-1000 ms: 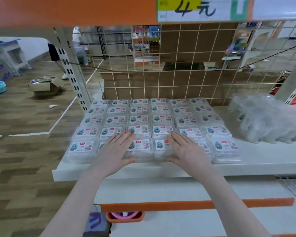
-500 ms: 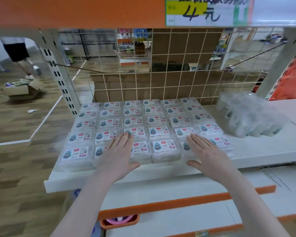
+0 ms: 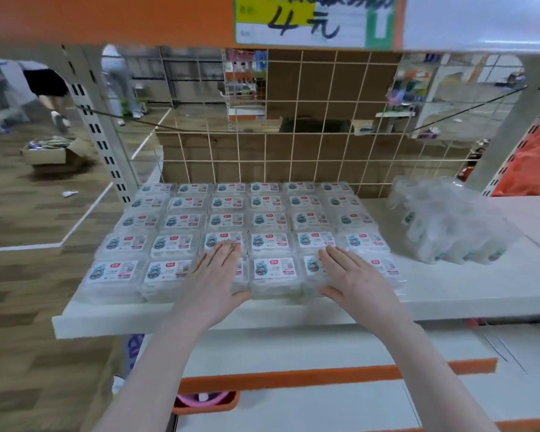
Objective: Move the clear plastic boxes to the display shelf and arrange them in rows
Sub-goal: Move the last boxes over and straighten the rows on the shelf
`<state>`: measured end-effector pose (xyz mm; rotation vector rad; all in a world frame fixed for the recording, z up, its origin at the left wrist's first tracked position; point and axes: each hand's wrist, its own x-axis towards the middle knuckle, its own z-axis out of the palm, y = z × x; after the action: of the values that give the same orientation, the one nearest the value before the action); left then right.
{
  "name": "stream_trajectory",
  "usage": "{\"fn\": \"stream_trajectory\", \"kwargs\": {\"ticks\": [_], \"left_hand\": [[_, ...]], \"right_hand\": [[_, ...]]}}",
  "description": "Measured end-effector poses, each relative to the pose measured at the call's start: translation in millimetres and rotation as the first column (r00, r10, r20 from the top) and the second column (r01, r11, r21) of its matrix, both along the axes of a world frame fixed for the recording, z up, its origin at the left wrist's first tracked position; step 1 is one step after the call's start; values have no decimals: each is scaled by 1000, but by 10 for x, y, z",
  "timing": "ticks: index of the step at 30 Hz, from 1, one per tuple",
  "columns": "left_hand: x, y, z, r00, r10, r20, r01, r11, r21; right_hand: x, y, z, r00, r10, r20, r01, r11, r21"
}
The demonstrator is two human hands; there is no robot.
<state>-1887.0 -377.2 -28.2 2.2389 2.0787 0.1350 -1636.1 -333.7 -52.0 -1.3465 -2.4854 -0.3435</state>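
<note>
Head view of a display shelf carrying the clear plastic boxes, which stand in a block of five rows by six columns at the shelf's left end, the rear row just in front of a wire grid backing. The left hand lies flat on the front-row box third from the left, fingers straight and close together, tips reaching the row behind; the right hand lies likewise on the fifth front-row box, fingers extended and slightly spread. Neither hand grips anything. The front row sits close to the shelf's front lip, so a rearward squaring push that is uneven between the hands would probably skew the columns, while any pull toward the person could tip a front box off the edge. The boxes look light and slick, so downward pressure may slide a lid label-first over its neighbour. A wrapped bundle of further boxes rests to the right, apart from the block, apparently not yet unpacked.
</note>
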Motion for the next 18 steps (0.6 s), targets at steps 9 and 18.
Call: {"fn": "stream_trajectory", "kwargs": {"ticks": [9,18], "left_hand": [[683,-68,141,984,178,16,-177,983,-51],[1057,-62,-34,974,212,-81,-213,977,-6]], "right_hand": [[700,124,48,997,40,69,-41,999,19],[936,251,-127,999,45,10,-46,998,42]]}}
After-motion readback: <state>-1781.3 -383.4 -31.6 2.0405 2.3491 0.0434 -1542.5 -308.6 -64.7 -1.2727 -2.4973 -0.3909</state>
